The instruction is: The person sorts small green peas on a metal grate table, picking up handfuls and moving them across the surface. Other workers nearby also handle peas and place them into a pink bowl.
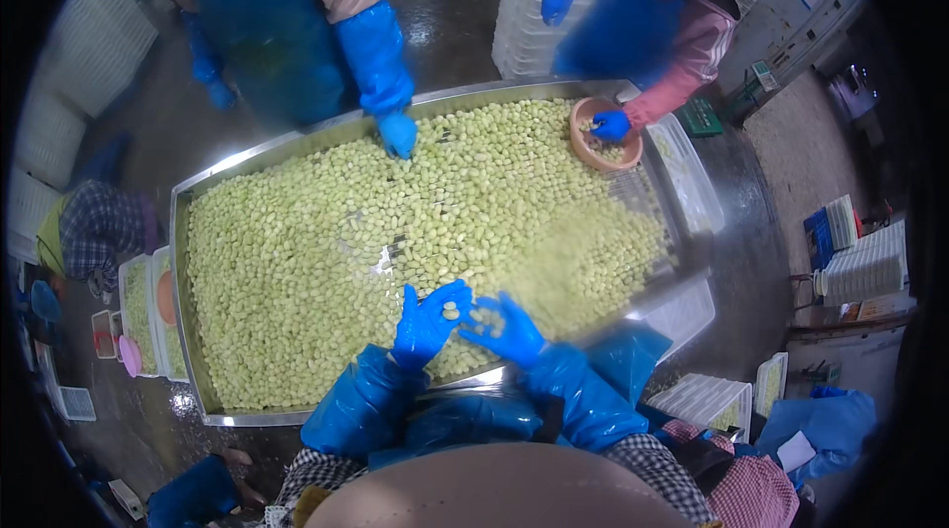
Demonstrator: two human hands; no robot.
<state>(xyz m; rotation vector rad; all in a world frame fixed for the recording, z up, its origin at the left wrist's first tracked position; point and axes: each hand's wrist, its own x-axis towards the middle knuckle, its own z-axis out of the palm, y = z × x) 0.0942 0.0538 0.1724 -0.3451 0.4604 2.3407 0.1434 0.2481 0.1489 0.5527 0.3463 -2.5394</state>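
Note:
My left hand (pixel 434 322), in a wet blue glove, is turned palm up above the near side of a metal-rimmed tray (pixel 252 420). On its fingers rest a couple of pale green oval pieces (pixel 450 311), beans or small fruits. Close beside it is my right hand (pixel 515 331), also blue-gloved, with several similar pieces (pixel 487 320) between its thumb and fingers, slightly blurred. Below both hands a thick layer of the same produce (pixel 296 283) covers most of the tray. Bits of slatted bottom show through near the middle.
Across the tray, one co-worker's gloved hand (pixel 398 133) touches the produce. Another's hand (pixel 612 125) reaches into an orange bowl (pixel 604 165) at the far right corner. White crates (pixel 526 16) stand stacked behind. Clear plastic bins (pixel 693 187) flank the right end; filled crates (pixel 137 305) are left.

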